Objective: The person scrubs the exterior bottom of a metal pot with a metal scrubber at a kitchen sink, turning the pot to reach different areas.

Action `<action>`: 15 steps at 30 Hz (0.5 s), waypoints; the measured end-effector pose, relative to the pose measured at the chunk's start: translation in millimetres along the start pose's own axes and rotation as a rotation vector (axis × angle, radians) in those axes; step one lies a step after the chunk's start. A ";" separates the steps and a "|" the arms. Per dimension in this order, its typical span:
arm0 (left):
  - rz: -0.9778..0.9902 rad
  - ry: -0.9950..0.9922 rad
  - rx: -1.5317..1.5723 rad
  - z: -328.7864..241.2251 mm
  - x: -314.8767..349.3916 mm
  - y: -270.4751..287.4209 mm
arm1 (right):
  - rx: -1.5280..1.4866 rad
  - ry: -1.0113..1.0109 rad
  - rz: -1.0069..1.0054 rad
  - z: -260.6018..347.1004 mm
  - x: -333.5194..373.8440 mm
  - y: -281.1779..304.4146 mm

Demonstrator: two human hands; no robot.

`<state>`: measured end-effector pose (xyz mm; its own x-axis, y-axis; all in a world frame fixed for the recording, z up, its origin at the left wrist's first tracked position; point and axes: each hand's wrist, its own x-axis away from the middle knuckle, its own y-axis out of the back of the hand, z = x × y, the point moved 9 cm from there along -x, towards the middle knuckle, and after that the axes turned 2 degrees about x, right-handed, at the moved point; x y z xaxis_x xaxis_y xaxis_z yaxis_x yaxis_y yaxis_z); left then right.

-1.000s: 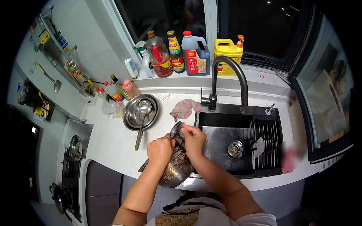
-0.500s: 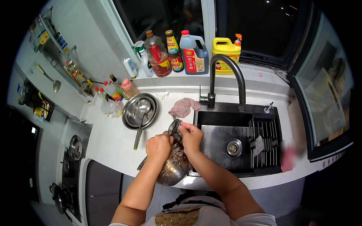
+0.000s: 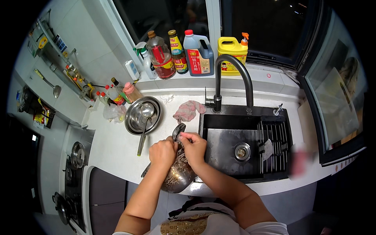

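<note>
A scuffed metal wok (image 3: 178, 178) is tilted over the counter's front edge, its worn, flaking underside showing. Its dark handle (image 3: 179, 130) points away from me, toward the back of the counter. My left hand (image 3: 163, 153) is closed around the base of the handle. With thumb and fingers pinched together, my right hand (image 3: 193, 149) grips the handle's right side; whether something small is also between those fingers is hidden.
A steel bowl (image 3: 131, 126) with a ladle (image 3: 146, 111) in it stands left of the handle. Behind lies a pink cloth (image 3: 188, 111). On the right is a black sink (image 3: 219, 156) with a curved faucet (image 3: 247, 84). Several bottles line the windowsill.
My right hand has shifted slightly left and down along the handle, uncovering more of its tip. My left hand keeps its hold. The whole view has moved slightly.
</note>
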<state>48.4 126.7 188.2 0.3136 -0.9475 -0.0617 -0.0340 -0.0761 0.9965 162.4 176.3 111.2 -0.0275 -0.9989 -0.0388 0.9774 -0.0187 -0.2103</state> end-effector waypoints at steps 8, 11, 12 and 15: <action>0.006 -0.020 0.036 2.1 5.1 0.4 | 0.205 0.234 0.070 46.1 -22.6 0.5; 0.009 -0.023 0.051 -0.1 4.8 3.3 | 0.333 0.661 0.295 99.0 -5.3 -20.5; -0.011 -0.015 0.076 2.2 4.5 1.1 | 0.376 0.689 0.341 99.1 -9.0 -24.6; -0.019 -0.016 0.050 5.2 4.3 -1.7 | 0.535 0.928 0.420 111.1 0.8 -38.8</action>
<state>44.9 121.1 186.0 0.2998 -0.9505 -0.0815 -0.0757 -0.1088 0.9912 147.7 171.3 227.9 0.3949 -0.5177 -0.7590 0.9037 0.0702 0.4223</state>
